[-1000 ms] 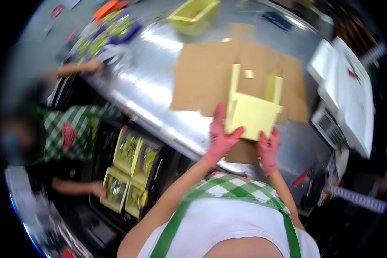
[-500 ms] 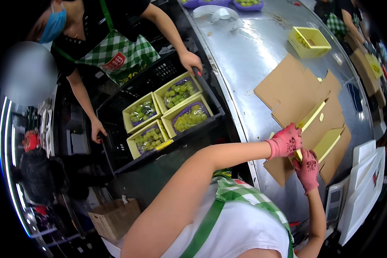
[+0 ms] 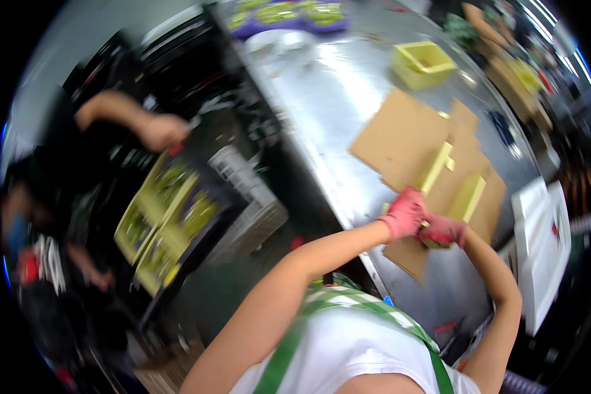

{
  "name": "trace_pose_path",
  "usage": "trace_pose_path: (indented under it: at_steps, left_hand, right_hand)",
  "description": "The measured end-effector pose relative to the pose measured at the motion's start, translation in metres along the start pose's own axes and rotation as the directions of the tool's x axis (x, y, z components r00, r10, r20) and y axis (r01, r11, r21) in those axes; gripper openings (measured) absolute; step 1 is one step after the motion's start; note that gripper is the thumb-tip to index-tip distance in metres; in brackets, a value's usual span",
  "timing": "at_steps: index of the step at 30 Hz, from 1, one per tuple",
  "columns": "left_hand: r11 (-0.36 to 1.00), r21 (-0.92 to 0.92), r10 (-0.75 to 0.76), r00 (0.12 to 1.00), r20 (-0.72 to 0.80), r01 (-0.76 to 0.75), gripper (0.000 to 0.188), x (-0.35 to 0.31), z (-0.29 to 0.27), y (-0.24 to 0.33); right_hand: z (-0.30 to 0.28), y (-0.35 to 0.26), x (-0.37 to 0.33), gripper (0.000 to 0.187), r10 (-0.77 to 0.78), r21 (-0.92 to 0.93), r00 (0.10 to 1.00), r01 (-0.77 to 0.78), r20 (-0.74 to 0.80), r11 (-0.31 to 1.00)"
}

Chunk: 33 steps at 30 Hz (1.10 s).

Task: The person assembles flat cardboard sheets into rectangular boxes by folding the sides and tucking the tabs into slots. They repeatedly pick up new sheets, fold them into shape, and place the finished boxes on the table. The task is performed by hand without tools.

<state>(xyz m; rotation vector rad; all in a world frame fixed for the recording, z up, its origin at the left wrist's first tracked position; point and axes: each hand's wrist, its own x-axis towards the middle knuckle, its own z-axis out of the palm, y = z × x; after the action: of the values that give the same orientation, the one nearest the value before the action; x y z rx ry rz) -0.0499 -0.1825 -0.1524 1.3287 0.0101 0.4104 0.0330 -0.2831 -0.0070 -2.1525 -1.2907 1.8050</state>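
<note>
Yellow carton (image 3: 467, 198) near table edge (image 3: 333, 188), open metal leftward

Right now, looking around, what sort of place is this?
Probably a fruit-packing workroom. What looks like green fruit in purple wrapping sits on the metal table, a dark crate holds yellow boxes, and the gloved left hand and right hand meet at a partly assembled yellow carton.

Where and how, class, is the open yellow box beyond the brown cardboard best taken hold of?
The open yellow box is probably best gripped by two opposite walls, just under the rim, coming from above: it stands upright on the metal table, and its uncovered top leaves the rim exposed.
</note>
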Motion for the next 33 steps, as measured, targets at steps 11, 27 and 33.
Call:
trace_pose_path:
  at_steps: [11,27,33]
  left_hand:
    - [0.761,0.643,0.099,0.995,0.022,-0.090,0.083,-0.038,-0.002,0.077]
    - [0.823,0.544,-0.015,0.950,0.312,-0.166,0.082,-0.016,-0.072,0.063]
    - [0.685,0.582,0.209,0.884,0.418,-0.438,0.084,0.000,-0.085,0.032]
  right_hand:
    - [0.004,0.044,0.037,0.037,-0.149,0.215,0.980,0.119,0.128,0.969]
    - [-0.002,0.012,0.061,0.045,-0.060,0.278,0.983,0.108,-0.176,0.955]
    - [0.004,0.014,0.050,0.046,-0.047,0.290,0.975,0.110,-0.215,0.951]
